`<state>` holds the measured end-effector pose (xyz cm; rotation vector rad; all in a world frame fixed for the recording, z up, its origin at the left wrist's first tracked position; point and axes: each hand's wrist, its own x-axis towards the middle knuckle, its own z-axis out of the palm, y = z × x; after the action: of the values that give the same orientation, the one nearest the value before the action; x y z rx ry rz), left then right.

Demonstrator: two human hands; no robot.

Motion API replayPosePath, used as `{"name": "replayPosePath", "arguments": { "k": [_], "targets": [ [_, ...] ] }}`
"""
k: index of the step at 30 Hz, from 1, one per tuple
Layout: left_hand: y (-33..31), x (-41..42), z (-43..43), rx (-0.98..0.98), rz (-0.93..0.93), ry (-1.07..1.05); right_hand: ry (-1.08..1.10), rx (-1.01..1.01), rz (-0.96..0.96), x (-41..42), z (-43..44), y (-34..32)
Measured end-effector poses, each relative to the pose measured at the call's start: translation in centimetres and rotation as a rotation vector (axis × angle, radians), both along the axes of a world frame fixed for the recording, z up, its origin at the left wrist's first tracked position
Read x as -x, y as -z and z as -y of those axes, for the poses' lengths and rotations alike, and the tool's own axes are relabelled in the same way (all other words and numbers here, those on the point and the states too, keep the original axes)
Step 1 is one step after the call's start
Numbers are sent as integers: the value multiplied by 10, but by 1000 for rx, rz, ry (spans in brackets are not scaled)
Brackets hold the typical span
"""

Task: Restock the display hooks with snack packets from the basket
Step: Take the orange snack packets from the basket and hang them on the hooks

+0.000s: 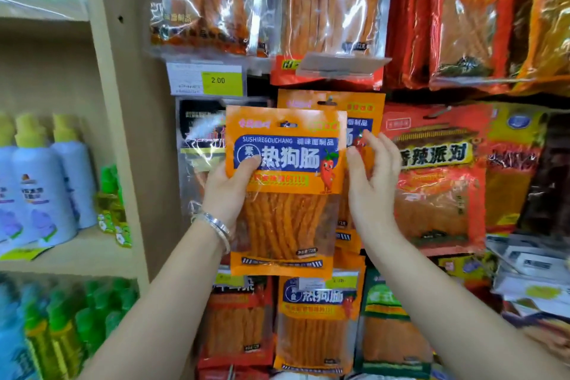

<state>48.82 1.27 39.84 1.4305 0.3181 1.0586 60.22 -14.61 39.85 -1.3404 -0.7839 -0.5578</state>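
I hold an orange snack packet [285, 191] with a blue label and a chilli cartoon up in front of the display. My left hand [229, 191] grips its left edge, thumb on the front. My right hand [371, 176] is beside the packet's right edge with fingers spread and relaxed, touching a matching orange packet [361, 116] that hangs on a hook [329, 101] just behind. Another matching packet [317, 324] hangs in the row below. The basket is out of view.
Rows of red and orange snack packets [438, 176] hang all around. A yellow price tag [219, 80] reads 2.00. To the left, a beige shelf unit [123, 139] holds blue and green bottles [40, 182]. Loose packets are piled at the right [530, 274].
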Motion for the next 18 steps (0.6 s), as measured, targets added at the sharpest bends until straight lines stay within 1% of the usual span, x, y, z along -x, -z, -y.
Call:
{"name": "replayPosePath", "arguments": {
  "k": [4, 7, 8, 10, 12, 15, 16, 18],
  "targets": [
    [-3, -10, 13, -103, 15, 71, 38, 55, 73, 3, 11, -14],
    [-9, -17, 25, -191, 45, 87, -8, 39, 87, -5, 20, -22],
    [-13, -20, 29, -236, 88, 76, 16, 34, 110, -9, 23, -25],
    [-24, -22, 35, -300, 230, 64, 36, 35, 122, -13, 28, -29],
    [-37, -21, 37, -421, 290, 28, -25, 12, 74, -15, 31, -33],
    [-52, -20, 36, -711, 196, -140, -35, 13, 29, -19, 29, -37],
    [-55, -21, 38, -780, 174, -170, -21, 10, 17, -22, 27, -38],
    [-62, -22, 43, -836, 160, -154, 4, 4, -4, -27, 23, -44]
  ]
}}
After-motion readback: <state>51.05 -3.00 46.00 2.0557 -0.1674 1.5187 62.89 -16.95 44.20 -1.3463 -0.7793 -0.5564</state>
